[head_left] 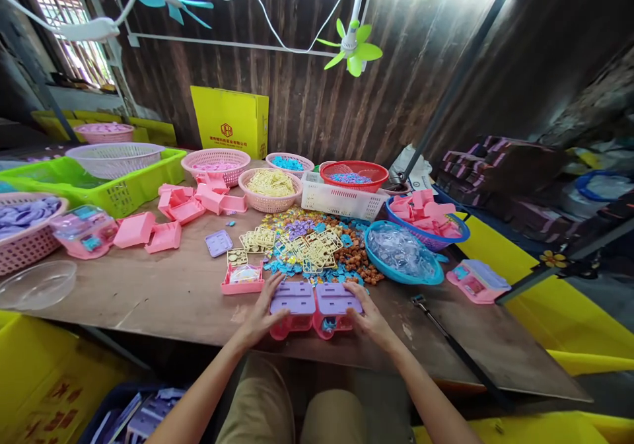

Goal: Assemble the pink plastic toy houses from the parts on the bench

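Note:
My left hand [261, 315] grips the left side of a pink toy case with a purple lid [293, 305] at the near edge of the wooden table [148, 292]. My right hand [369, 315] grips the right side of a second pink case with a purple lid [338, 302], which touches the first. Both hands have fingers curled round the cases. Just left of them stands an open pink tray [242, 277] with small parts in it. Behind the cases lies a heap of small yellow, blue, purple and brown parts [317, 246].
Baskets line the back: pink ones [216, 163], a red one [354, 174], a white crate [341, 199], blue ones [403, 252] at the right. Loose pink case halves [171, 222] lie left. A green crate [123, 186] and a clear bowl [37, 284] sit far left.

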Available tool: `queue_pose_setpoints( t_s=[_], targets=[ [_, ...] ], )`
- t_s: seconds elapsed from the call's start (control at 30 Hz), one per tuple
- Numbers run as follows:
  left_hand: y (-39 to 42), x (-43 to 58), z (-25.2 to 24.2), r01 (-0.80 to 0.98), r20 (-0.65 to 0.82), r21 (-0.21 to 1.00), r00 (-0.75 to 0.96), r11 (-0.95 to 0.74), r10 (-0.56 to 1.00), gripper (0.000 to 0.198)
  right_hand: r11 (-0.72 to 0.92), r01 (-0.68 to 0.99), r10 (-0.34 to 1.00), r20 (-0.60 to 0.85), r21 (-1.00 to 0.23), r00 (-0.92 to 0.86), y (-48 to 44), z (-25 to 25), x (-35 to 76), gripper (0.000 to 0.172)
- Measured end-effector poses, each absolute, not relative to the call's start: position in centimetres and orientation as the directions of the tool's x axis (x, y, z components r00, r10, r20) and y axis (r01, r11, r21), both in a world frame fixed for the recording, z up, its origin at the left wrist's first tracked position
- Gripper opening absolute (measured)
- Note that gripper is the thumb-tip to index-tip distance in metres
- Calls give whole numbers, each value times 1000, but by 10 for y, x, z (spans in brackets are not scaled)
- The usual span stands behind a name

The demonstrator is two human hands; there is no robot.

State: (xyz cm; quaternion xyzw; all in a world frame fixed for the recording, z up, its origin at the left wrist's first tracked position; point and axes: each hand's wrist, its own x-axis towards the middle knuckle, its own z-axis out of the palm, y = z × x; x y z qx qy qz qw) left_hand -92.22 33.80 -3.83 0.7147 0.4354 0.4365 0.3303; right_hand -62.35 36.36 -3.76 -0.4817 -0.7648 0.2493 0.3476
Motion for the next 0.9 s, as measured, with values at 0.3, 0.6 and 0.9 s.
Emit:
queue_pose_setpoints(
  t_s=[0.3,0.6,0.9],
  targets=[
    [340,-915,-63,225,305,922,76,-315,949,58,270,710,920,392,-650,8,481,-8,-615,26],
    [335,-912,-69,357,378,868,-25,-345,926,63,228,667,920,382,-710,92,538,1,-637,14],
    [335,-922,-1,408,435,840,-115,-357,893,52,222,342,957,138,-913,-255,445,39,-683,36]
  ],
)
